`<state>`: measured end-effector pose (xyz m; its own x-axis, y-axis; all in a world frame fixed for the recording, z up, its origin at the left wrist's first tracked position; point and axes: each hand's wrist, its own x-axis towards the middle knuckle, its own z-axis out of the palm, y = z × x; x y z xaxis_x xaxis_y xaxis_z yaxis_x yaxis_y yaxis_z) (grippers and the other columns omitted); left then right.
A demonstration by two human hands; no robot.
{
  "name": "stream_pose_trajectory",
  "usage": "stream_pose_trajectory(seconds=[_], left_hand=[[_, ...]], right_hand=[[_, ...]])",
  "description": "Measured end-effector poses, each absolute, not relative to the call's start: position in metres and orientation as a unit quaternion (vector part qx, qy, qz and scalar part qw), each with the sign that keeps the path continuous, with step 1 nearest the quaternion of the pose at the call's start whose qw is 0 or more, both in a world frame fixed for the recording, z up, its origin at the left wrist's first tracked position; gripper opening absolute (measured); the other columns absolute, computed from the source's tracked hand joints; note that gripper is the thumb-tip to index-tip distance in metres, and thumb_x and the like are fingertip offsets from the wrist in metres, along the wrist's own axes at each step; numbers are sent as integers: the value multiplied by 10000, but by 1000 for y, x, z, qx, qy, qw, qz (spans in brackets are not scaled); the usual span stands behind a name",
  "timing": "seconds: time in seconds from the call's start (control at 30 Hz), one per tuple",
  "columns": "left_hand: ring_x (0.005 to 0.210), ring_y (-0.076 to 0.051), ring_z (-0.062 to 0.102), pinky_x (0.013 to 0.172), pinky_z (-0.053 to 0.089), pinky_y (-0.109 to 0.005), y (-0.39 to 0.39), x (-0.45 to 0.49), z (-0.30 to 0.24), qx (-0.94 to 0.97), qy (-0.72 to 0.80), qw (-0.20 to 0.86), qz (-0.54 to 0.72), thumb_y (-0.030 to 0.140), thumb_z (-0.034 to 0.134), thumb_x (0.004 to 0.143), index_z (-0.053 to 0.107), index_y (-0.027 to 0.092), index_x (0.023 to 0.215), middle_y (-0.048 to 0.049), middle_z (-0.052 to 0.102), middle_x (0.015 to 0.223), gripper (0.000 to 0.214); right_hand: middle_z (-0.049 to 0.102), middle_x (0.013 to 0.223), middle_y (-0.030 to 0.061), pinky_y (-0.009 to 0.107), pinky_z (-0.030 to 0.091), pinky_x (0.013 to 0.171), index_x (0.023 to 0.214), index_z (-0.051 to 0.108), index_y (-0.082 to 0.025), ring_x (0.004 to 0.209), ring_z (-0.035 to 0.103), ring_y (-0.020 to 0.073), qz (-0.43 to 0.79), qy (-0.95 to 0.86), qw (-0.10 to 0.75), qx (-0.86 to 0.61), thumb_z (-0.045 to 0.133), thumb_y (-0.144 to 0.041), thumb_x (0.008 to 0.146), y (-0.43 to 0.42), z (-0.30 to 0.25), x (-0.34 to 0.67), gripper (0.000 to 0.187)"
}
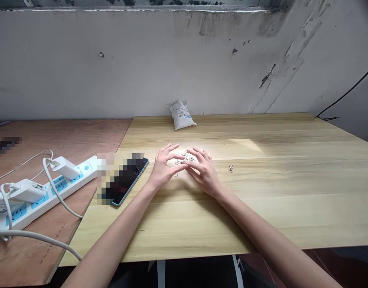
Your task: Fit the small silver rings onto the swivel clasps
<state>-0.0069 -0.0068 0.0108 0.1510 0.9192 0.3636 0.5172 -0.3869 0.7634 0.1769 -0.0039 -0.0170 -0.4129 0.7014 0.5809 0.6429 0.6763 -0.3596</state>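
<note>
My left hand and right hand are spread open, pinching nothing, their fingertips nearly meeting among a small scatter of metal clips on the wooden table. One more clip lies apart to my right, and a phone lies to my left.

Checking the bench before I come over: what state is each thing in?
Left hand, open, palm down.
Right hand, open, empty.
Small metal wire clips, scattered loose between the hands.
Lone metal wire clip, apart rightward.
Dark blue-edged smartphone, lying flat.
White power strip, two white chargers plugged in.
White printed sack, propped against the wall.
</note>
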Motion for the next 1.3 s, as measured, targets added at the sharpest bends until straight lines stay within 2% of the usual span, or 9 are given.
stream_pose_trajectory(seconds=[0.2,0.4,0.63,0.77,0.83,0.93,1.03,1.17,1.3], left_hand=[[1409,-268,335,1157,244,-546,-6,-10,9,734,477,257,410,361,717,801,750,260,824,-30,540,1410,108],[1434,-305,283,1141,14,-702,-3,-14,7,826,460,77,315,304,680,839,728,264,771,0,528,1424,92],[1435,-308,306,1161,-133,-655,-14,5,10,875,402,-45,267,94,550,864,704,241,827,-12,472,1470,217],[1427,-314,310,1175,-31,-653,-9,0,7,854,433,-48,283,183,589,865,699,239,889,-42,458,1481,126],[1375,-320,376,1175,76,-630,-3,-12,7,843,457,-31,281,267,646,840,689,243,1013,-75,500,1439,180],[1039,-260,596,1082,307,-544,5,-35,12,834,485,35,260,321,616,863,700,240,1007,-63,696,1027,185],[785,-194,605,860,449,-398,6,-51,19,843,470,146,217,401,604,863,724,246,904,-26,678,822,200],[695,-163,584,636,435,-284,1,-53,21,849,440,228,182,444,630,826,726,261,931,-18,653,789,232],[694,-161,584,615,413,-268,1,-46,15,863,432,203,164,382,597,849,733,271,862,-20,639,787,176]], right_hand=[[596,1313,96,496,386,1015,997,723,-267,1292,455,279,64,-834,378,-398,529,-316,948,-2,-17,179,206],[640,1240,69,510,382,1009,901,727,-259,1233,490,266,142,-838,355,-390,568,-310,928,3,-17,183,169],[687,1126,52,445,457,946,823,752,-260,1124,545,241,273,-796,346,-416,546,-306,934,-1,-12,176,238],[670,1149,76,483,427,966,834,753,-257,1137,549,262,233,-790,358,-440,602,-362,900,6,-15,185,195],[645,1199,88,524,381,1000,891,750,-263,1177,529,277,187,-793,354,-459,587,-378,910,13,-16,191,202],[606,1260,109,544,355,1011,1027,731,-274,1222,500,291,136,-801,346,-469,545,-395,932,23,-12,204,242],[644,1163,119,493,420,949,1004,734,-241,1143,548,286,123,-797,352,-474,535,-380,929,29,-1,229,254],[687,978,91,355,483,696,1015,715,-214,834,634,225,136,-795,281,-520,499,-363,926,24,9,284,277],[671,950,89,308,421,580,1090,682,-216,683,615,184,53,-831,170,-528,487,-304,912,3,0,325,278]])
